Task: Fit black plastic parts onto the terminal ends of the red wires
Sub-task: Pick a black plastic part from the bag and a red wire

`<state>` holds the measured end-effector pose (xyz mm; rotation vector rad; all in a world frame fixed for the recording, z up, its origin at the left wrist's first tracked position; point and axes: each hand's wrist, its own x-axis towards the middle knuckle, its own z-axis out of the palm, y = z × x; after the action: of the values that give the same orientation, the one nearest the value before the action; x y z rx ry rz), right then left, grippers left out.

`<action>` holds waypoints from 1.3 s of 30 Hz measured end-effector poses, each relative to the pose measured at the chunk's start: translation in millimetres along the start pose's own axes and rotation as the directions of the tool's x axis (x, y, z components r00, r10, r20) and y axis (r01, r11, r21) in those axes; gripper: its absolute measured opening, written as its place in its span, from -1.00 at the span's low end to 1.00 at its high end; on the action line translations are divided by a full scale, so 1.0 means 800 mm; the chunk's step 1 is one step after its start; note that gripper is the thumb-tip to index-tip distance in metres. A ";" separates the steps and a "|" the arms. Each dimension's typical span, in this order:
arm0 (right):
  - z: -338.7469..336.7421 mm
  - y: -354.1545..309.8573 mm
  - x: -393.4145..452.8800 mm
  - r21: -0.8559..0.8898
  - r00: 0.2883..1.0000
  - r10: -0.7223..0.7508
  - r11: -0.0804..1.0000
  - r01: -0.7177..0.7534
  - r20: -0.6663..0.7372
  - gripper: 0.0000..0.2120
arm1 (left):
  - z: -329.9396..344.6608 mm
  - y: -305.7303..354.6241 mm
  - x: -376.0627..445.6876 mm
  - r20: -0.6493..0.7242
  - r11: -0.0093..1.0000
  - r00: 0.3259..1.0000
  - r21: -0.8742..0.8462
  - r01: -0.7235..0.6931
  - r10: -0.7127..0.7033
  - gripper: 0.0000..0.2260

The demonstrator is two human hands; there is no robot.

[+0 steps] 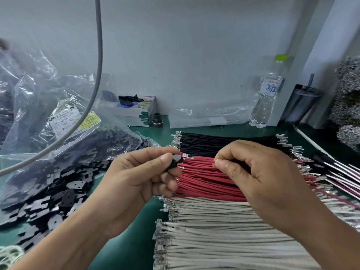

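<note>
Left hand [136, 178] pinches a small, stiff black part [176, 162]; right hand [259, 172] pinches a thin, floppy red wire [202, 157], best held close behind its metal end.

Three wire bundles lie side by side on the desk [148, 227]: one at the rear [214, 142], one in the middle [204, 178], one nearest the viewer [214, 230]. A heap of loose plastic parts [48, 199] lies to their left, spilling from a bag [58, 121]. Behind, against the wall, stand a box [136, 112], a bottle [266, 94] and a tumbler [302, 104]. Both hands, left [140, 182] and right [263, 172], sit above the middle bundle.
</note>
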<state>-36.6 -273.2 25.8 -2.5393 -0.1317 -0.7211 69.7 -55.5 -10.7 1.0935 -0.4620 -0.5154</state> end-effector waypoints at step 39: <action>0.015 -0.008 -0.006 -0.080 0.998 -0.055 0.995 0.052 -0.034 -0.88 | 0.008 0.011 -0.006 -0.098 0.986 0.988 0.105 0.129 -0.118 -0.70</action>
<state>-36.7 -261.1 17.0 -2.6049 -0.1631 -0.8077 63.8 -54.2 -0.5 1.2530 -0.3471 -0.5512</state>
